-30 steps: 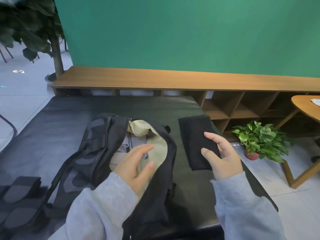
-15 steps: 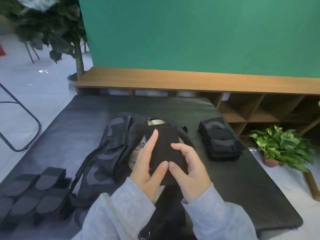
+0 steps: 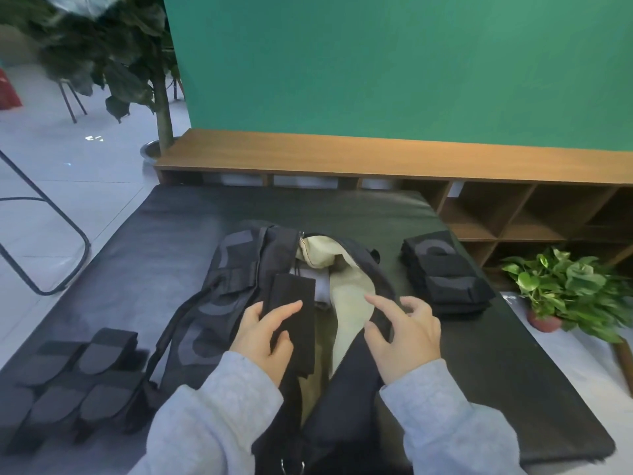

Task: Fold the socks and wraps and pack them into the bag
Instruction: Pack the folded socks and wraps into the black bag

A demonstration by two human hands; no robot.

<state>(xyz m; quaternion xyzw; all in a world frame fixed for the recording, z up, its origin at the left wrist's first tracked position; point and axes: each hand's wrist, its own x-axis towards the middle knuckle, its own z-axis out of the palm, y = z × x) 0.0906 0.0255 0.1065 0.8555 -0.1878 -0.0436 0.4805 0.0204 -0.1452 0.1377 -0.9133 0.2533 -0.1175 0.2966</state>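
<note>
On the black mat (image 3: 154,255), left hand (image 3: 262,334) grips a folded sock (image 3: 293,317) over the open bag (image 3: 356,296); right hand (image 3: 406,334) spread, empty.

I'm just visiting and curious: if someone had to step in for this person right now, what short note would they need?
Left hand: holds a folded black piece over the open bag, thumb and fingers pinching it.
Right hand: open, holding nothing, fingers by the bag's pale lining at the right edge of the opening.
Things: a stack of folded black pieces sits right of the bag on the black mat; more dark wraps lie at the left.
Done: something grey is already inside the bag.
Left: drop in the held piece, then pack the right stack and the left wraps.
</note>
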